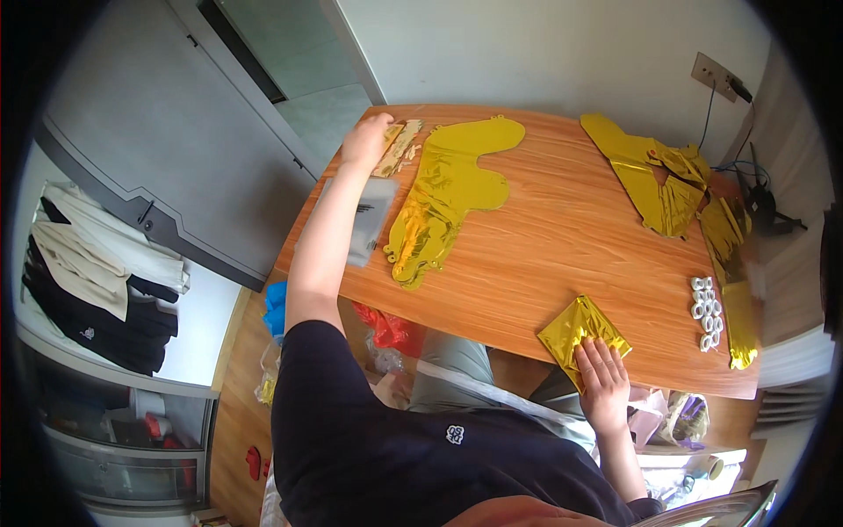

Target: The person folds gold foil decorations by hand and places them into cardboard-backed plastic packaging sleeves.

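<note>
My right hand (pixel 604 378) lies flat, fingers stretched, on a folded square of shiny gold foil (pixel 575 329) at the near edge of the wooden table (pixel 562 228). Reaching to the far left corner, my left hand (pixel 364 140) has its fingers curled down at a pile of thin tan and gold pieces (pixel 404 145). Whatever those fingers pinch is too small to make out. Just right of the pile spreads a flat gold foil balloon (pixel 452 189) with rounded lobes and small tabs along its edge. Clear plastic sleeves (pixel 373 220) lie beneath my left forearm.
More crumpled gold foil (pixel 650 171) lies at the far right, with a long gold strip (pixel 727 281) down the right edge. Several small white rolls (pixel 705 312) stand beside it. A wall socket (pixel 713 75) has cables hanging. Red plastic bags (pixel 384 327) sit below the near edge.
</note>
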A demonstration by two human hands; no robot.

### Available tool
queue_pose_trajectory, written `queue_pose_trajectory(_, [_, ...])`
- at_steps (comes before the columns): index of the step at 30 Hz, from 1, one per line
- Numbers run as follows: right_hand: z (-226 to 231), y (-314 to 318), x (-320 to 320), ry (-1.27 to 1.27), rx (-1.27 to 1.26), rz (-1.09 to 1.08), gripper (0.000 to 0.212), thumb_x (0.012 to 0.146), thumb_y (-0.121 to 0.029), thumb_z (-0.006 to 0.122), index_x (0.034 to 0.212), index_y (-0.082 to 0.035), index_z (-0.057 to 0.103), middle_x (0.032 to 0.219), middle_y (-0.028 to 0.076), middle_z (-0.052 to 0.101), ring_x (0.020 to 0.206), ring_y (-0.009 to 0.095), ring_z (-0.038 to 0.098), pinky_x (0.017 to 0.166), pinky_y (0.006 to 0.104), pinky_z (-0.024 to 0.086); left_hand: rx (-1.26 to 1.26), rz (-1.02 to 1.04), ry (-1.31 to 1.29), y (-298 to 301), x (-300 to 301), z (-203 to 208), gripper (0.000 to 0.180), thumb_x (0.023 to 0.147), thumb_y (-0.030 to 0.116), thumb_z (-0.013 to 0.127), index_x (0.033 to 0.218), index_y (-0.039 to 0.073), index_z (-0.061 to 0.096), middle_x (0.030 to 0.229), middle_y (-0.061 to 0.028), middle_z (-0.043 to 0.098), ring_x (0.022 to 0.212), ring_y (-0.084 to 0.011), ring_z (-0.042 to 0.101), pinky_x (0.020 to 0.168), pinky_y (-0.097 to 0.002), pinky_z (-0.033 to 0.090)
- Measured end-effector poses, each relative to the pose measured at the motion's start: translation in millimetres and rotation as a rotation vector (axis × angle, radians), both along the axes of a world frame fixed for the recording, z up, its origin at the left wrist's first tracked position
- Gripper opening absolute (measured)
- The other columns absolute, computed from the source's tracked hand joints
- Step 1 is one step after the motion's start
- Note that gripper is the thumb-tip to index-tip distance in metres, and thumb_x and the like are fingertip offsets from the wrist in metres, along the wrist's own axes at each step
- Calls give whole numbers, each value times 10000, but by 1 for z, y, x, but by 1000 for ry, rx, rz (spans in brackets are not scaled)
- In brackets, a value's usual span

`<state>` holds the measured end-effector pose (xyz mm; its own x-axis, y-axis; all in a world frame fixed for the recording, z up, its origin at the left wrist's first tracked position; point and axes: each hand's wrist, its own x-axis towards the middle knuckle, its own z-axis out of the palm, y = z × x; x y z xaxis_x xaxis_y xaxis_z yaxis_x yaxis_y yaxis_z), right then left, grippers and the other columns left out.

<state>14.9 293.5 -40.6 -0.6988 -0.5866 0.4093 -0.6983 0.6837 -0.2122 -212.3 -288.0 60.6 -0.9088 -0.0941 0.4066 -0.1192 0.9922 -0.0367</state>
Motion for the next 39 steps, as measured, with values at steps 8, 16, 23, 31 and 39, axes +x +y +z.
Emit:
queue_pose_trajectory(8, [15, 17, -4, -112, -36, 5, 369, 915, -40, 657, 1284, -47, 675, 1315, 152, 688, 1277, 352, 628, 1099, 496, 479, 881, -329, 558, 84, 85, 55, 328, 1017, 67, 636, 1332, -10, 589, 1263, -140, 699, 1134, -178, 659, 988, -298, 515])
queue_pose_trajectory(16, [20, 56, -9, -723, -1261, -516, 294, 983, -20, 631, 1273, 15, 665, 1051, 135, 740, 1000, 237, 715, 930, 358, 549, 1093, -346, 285, 209, 135, -40, 340, 1033, 8, 551, 1365, 6, 627, 1473, -132, 561, 1309, -207, 551, 1083, -319, 438])
queue_pose_trajectory(23, [39, 105, 19, -1156, -2058, -264, 489, 1039, -239, 604, 1438, 21, 494, 1387, 170, 626, 1258, 313, 630, 1082, 451, 494, 1059, -292, -90, 333, 181, -89, 324, 1001, 24, 577, 1318, 34, 642, 1457, -139, 546, 1232, -267, 588, 1059, -381, 467])
queue_pose_trajectory(31, [16, 187, 64, -855, -2134, -257, 428, 1067, -229, 556, 1426, 1, 521, 1383, 155, 643, 1257, 272, 643, 1088, 416, 504, 145, -615, -105, 400, 185, -62, 546, 840, 31, 630, 1376, 138, 618, 1520, -124, 499, 1357, -331, 490, 1077, -530, 407])
queue_pose_trajectory(39, [-5, 230, 82, -642, -2257, -327, 363, 1097, -196, 487, 1391, 13, 531, 1367, 170, 646, 1240, 298, 655, 1061, 423, 540, -57, -1163, -374, 466, 143, -60, 679, 988, 578, 567, 1485, 118, 524, 1567, -134, 479, 1469, -312, 424, 1212, -538, 316])
